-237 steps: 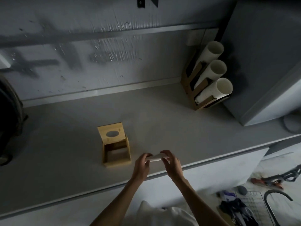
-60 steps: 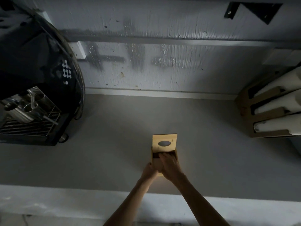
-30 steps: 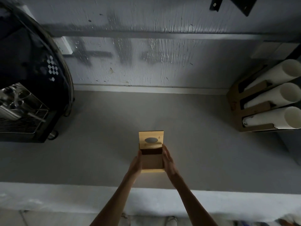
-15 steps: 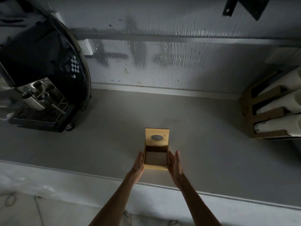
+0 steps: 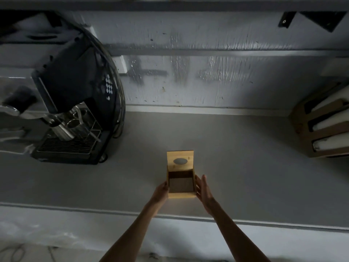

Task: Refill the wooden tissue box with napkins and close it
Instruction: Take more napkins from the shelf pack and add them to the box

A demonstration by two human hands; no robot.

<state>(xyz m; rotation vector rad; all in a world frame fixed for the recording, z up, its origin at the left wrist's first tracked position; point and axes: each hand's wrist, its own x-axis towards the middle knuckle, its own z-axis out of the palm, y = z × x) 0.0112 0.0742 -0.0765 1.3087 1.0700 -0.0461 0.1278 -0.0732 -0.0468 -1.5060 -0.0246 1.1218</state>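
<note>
The wooden tissue box (image 5: 181,195) stands on the grey counter near its front edge. Its hinged lid (image 5: 180,161), with an oval slot, is raised upright at the back. Inside lies a flat stack of napkins (image 5: 181,184), dim in shadow. My left hand (image 5: 160,192) presses flat against the box's left side. My right hand (image 5: 204,191) lies against its right side, fingers straight and pointing away from me. The two palms hold the box between them.
A black espresso machine (image 5: 75,114) with a metal drip grate stands at the back left. A wooden rack of white rolls (image 5: 324,129) sits at the right edge. The counter's front edge (image 5: 113,211) runs just below my wrists.
Eight seconds ago both hands held a folded napkin stack beside the empty box. It now lies inside. My hands moved from inside the box to its outer sides. The lid stays up.
</note>
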